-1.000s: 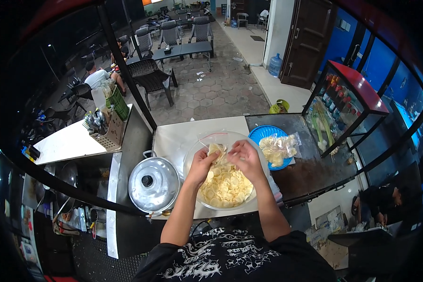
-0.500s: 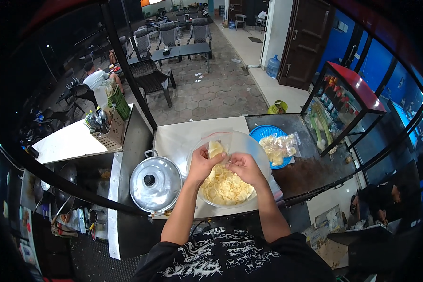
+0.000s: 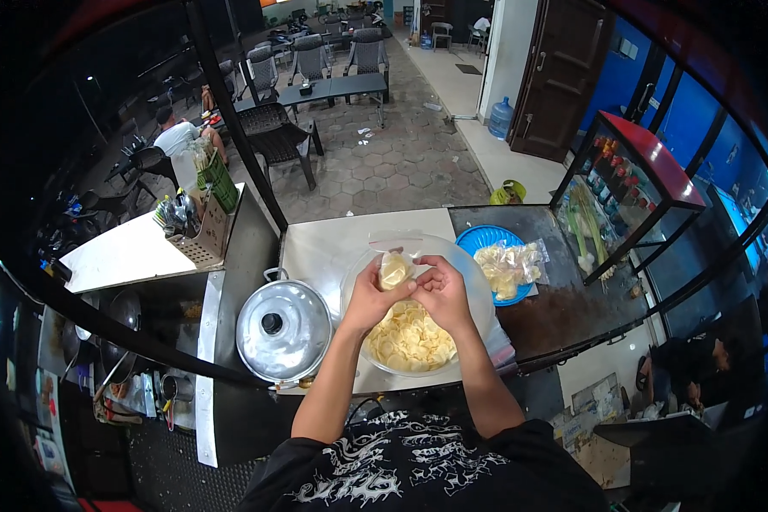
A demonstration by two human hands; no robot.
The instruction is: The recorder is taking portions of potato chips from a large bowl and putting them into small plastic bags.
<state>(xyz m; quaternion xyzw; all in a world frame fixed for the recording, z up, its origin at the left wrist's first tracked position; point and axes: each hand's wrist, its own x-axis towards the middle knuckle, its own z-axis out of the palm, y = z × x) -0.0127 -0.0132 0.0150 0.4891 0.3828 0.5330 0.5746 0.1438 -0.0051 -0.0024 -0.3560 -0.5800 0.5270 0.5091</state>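
Hexagonal paving [image 3: 367,183] stretches out beyond the stall, with dark chairs [image 3: 367,55] set along it and a seated person [image 3: 177,138] at upper left. A brown door [image 3: 559,90] and a blue jug [image 3: 500,118] stand at upper right.

The counter [image 3: 316,243] is pale on the left and dark on the right. A lidded metal pot [image 3: 286,346] sits at its left end. Just right of the pot is a wide clear bowl [image 3: 355,266], its bottom covered with pale yellow chips [image 3: 414,346]. Above the bowl is a small clear bag [image 3: 395,270] with some chips inside. The left hand [image 3: 369,299] is closed on the bag's left side. The right hand [image 3: 444,294] has bent fingers at the bag's right edge; whether they pinch it, I cannot tell. Beside the bowl, a blue plate [image 3: 468,241] carries filled bags [image 3: 510,266], near a red-topped cabinet [image 3: 653,160].
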